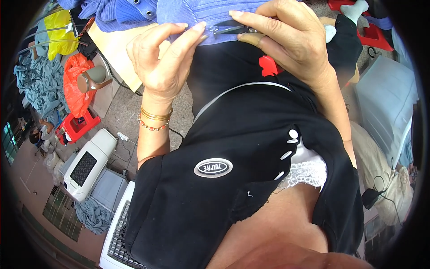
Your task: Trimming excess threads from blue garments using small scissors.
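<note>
A blue ribbed knit garment (192,13) lies over my lap at the top of the view. My left hand (159,60), with bracelets at its wrist, has thumb and fingers pinched together at the fabric's lower edge. Between the fingers of my right hand (295,42) is a small dark pointed tool that looks like thread snips (230,30). Its metal tip points left, close to my left fingertips and against the blue knit. The tool's rear end is hidden by my right fingers.
To the left are a tan board (114,47), an orange plastic bag (76,78), a red stool (78,127) and a heap of grey-blue cloth (38,78). A white machine (89,163) stands lower left. A pale plastic-covered bin (387,98) is at right.
</note>
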A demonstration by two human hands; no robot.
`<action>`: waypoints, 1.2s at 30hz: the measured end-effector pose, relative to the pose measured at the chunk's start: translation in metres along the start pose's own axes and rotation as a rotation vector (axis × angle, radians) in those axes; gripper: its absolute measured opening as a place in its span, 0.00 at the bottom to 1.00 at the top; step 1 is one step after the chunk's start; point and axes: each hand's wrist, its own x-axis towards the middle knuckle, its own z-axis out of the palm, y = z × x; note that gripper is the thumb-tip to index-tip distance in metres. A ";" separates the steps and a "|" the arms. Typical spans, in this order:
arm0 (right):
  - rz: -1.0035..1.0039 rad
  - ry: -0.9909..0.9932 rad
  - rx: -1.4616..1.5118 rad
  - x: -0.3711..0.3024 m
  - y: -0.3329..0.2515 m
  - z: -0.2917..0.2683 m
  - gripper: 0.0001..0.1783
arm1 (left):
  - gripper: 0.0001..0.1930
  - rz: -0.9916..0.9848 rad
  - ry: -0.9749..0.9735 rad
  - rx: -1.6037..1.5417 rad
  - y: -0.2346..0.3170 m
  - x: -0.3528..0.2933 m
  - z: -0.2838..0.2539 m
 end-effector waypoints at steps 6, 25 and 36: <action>-0.017 -0.010 -0.037 0.000 -0.003 0.000 0.23 | 0.12 -0.030 0.039 -0.051 0.001 0.001 0.003; -0.090 0.060 -0.056 0.000 -0.002 0.008 0.18 | 0.08 -0.223 0.039 -0.098 0.013 0.003 -0.002; 0.252 0.268 0.319 -0.024 0.023 -0.016 0.19 | 0.22 -0.245 -0.030 -0.044 0.034 0.023 0.008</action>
